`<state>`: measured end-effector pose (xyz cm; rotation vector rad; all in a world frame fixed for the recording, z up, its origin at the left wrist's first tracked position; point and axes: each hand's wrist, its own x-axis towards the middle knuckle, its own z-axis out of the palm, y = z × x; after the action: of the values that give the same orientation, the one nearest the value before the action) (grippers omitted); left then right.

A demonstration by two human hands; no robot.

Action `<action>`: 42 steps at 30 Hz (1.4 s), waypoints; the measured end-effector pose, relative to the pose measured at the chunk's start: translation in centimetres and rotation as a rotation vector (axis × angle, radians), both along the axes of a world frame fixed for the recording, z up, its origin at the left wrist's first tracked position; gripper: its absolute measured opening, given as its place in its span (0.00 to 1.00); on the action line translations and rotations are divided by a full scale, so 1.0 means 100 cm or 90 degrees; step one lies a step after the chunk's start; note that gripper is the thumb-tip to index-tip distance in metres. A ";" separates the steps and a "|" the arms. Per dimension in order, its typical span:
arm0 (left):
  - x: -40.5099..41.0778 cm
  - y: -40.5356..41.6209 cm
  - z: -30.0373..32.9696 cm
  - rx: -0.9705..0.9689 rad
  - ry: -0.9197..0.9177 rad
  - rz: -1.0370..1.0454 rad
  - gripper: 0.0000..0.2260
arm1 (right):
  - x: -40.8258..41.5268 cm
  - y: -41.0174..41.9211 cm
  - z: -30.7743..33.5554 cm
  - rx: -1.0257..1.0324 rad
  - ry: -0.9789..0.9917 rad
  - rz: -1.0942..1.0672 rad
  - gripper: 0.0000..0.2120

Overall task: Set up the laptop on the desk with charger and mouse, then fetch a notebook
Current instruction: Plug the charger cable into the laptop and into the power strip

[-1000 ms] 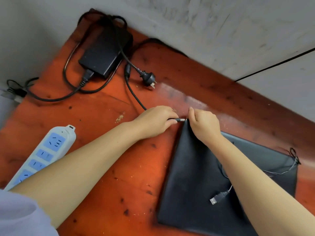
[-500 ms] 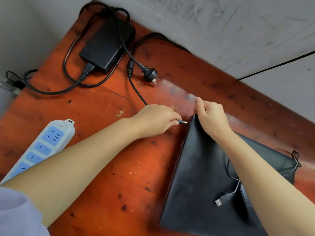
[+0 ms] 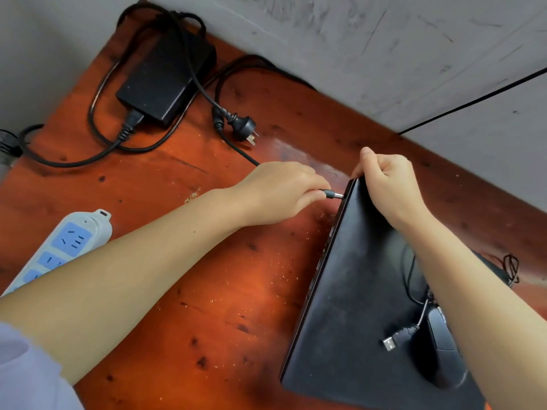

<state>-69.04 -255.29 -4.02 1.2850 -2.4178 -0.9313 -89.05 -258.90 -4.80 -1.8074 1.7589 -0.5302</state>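
Observation:
A closed black laptop lies on the red wooden desk at the right. My right hand grips its far left corner and tilts that edge up. My left hand pinches the charger's barrel plug, whose tip touches the laptop's left edge near the corner. The black charger brick sits at the back left, its cable running to my left hand. Its wall plug lies loose on the desk. A black mouse and its USB plug rest on the laptop lid, partly under my right forearm.
A white and blue power strip lies at the desk's left edge. A grey wall borders the desk at the back and right. Loops of black cable lie around the charger brick. The mouse cord trails off the laptop's far right corner.
My right hand has lifted the laptop's far left edge higher, turning its side towards the plug. My left hand has carried the barrel plug rightward against that edge.

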 end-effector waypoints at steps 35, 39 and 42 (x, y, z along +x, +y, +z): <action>-0.008 -0.012 0.028 0.021 0.034 -0.029 0.13 | -0.010 0.002 0.034 -0.004 -0.101 -0.017 0.23; -0.007 -0.013 0.031 0.030 -0.013 -0.058 0.13 | -0.008 0.005 0.033 -0.007 -0.089 -0.011 0.23; -0.008 -0.014 0.034 0.023 -0.042 -0.063 0.13 | -0.007 0.005 0.033 -0.014 -0.082 -0.008 0.23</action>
<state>-69.80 -256.70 -0.64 1.2376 -2.5471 -0.9777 -89.78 -258.36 -1.48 -1.7383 1.6844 -0.6585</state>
